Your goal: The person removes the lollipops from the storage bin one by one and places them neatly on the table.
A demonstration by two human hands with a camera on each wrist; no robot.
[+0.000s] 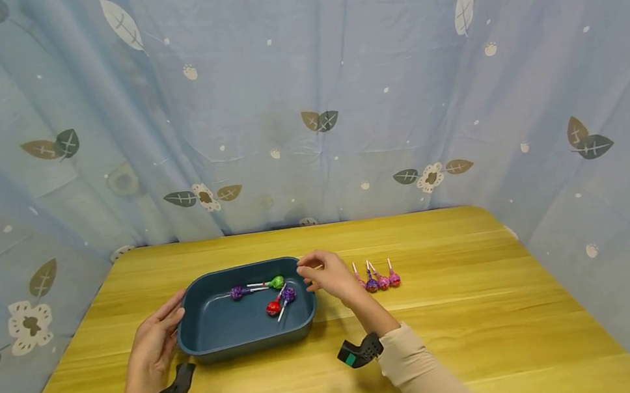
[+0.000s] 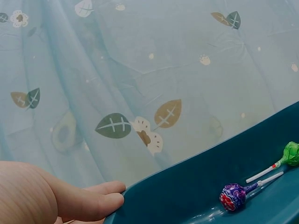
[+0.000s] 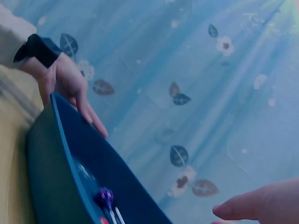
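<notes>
Head view: the left hand (image 1: 152, 341), nearly straight-fingered, touches the dark-blue rectangular plastic tub (image 1: 251, 348), probably to steady it; the right hand (image 1: 331, 276) is loosely bent near the opposite rim. Four wrapped ball lollipops (image 1: 273, 308) lie inside; four pink-and-purple lollipops (image 1: 383, 283) line the yellow wooden surface (image 1: 456, 336), perhaps for easy reach. Left wrist view: fingertips (image 2: 112, 201) meet the rim. Right wrist view: pinching nothing visible.

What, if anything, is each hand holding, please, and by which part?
The left hand touches the blue tray at its left end but isn't clearly gripping it; whether the right hand, by the tray's right end, holds anything cannot be told.
</notes>
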